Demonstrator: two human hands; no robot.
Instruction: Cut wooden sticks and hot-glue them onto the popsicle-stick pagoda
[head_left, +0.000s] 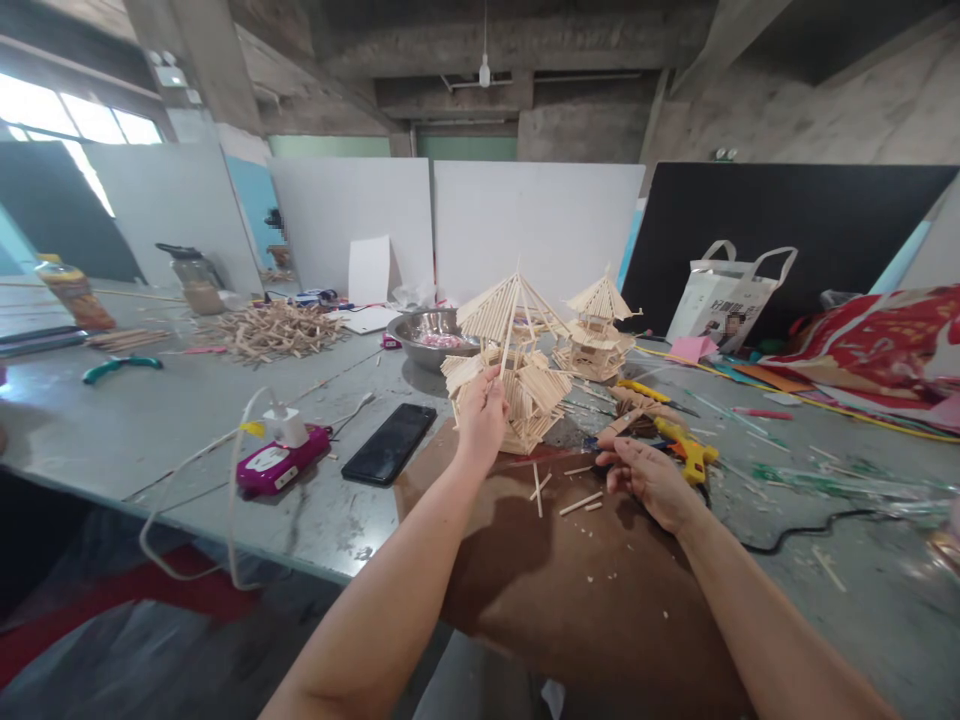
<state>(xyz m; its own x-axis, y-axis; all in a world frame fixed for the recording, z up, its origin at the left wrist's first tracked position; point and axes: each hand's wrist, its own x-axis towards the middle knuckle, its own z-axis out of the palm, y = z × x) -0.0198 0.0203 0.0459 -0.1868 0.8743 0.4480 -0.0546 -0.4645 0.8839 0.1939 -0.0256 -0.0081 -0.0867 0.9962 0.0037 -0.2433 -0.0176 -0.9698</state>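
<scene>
A pavilion model (525, 400) made of thin wooden sticks stands in front of me, its pointed roof only partly covered. My left hand (481, 418) is closed at its near side, pinching a thin wooden stick (507, 345) that rises against the open part of the roof. Whether the stick is joined to the roof I cannot tell. To the right, my right hand (646, 478) hovers over the brown board (547, 570) with fingers pinched together; what they hold, if anything, is unclear. Just beyond it lies a yellow glue gun (688, 452). Several loose short sticks (580, 504) lie between the hands.
A second stick pavilion (596, 335) and a metal bowl (431, 338) stand behind. Leftward are a black phone (390, 443), a purple power strip (281, 462) with a white cable, and a stick pile (277, 330). A black cord (795, 530) crosses the right side.
</scene>
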